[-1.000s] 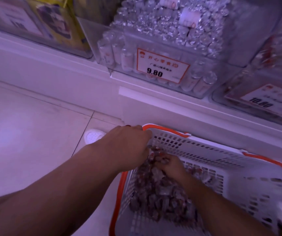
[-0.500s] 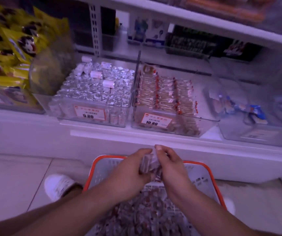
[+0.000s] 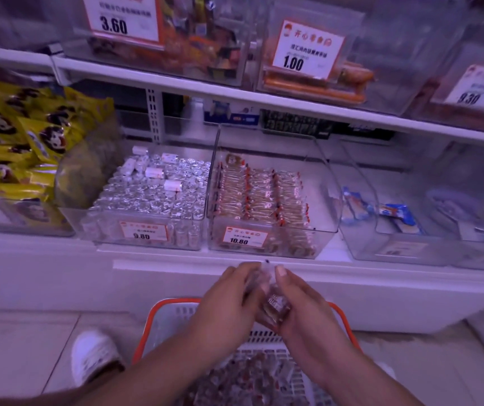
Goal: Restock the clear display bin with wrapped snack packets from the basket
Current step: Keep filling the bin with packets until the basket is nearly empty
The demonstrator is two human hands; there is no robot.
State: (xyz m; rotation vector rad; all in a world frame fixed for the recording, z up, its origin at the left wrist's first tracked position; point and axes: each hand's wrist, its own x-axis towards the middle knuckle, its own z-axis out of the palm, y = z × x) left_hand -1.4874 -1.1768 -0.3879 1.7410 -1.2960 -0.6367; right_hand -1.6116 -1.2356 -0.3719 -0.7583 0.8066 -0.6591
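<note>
Clear-wrapped snack packets (image 3: 273, 303) are gripped between left hand (image 3: 229, 306) and right hand (image 3: 302, 312) at lower centre, above the basket (image 3: 147, 326) (orange-rimmed), below the display bin (image 3: 325, 200).

This is a shop, a snack aisle. Beyond the person's hands (image 3: 264, 300) white shelves (image 3: 235, 92) carry clear bins (image 3: 270, 238) of wrapped sweets, each fronted by a printed price card (image 3: 245, 237): 9.80, 10.80, and 3.60 and 1.00 higher up. Yellow packets (image 3: 24, 142) pile far to their left. Below them sits an orange-rimmed shopping basket (image 3: 159, 315) on a tiled floor (image 3: 24, 347).
</note>
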